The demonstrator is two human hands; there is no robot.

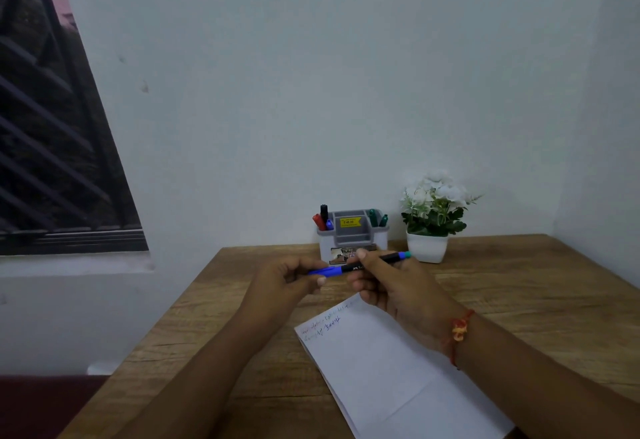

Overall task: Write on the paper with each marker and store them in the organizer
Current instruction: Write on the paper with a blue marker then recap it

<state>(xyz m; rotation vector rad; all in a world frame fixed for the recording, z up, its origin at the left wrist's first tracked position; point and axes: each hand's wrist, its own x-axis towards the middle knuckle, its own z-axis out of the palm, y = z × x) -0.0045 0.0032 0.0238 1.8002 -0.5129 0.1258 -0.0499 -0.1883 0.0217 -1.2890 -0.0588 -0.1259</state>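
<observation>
A black-barrelled marker [351, 268] with a blue cap [323, 272] is held level in the air over the wooden table [519, 286], just in front of the organizer. The left hand [280, 282] pinches the blue cap between thumb and curled fingers, while the right hand [391, 288] grips the black barrel, thumb on top. The marker's far end, blue and teal, sticks out past the right hand. White print runs along the barrel, too small to read. Below the hands lies a folded white paper [391, 373] with two short lines of handwriting in reddish and blue ink near its top edge, not legible. The grey organizer [355, 232] stands against the wall and holds a red marker [318, 222], a black marker [323, 212] and a blue marker [329, 225] in its left compartment and two green markers [373, 217] in its right. Its yellow sticker [349, 221] seems to show a price, perhaps 49.00. A white-flowered potted plant [427, 248] stands just beside it. A red thread bracelet [459, 330] circles the right wrist.
</observation>
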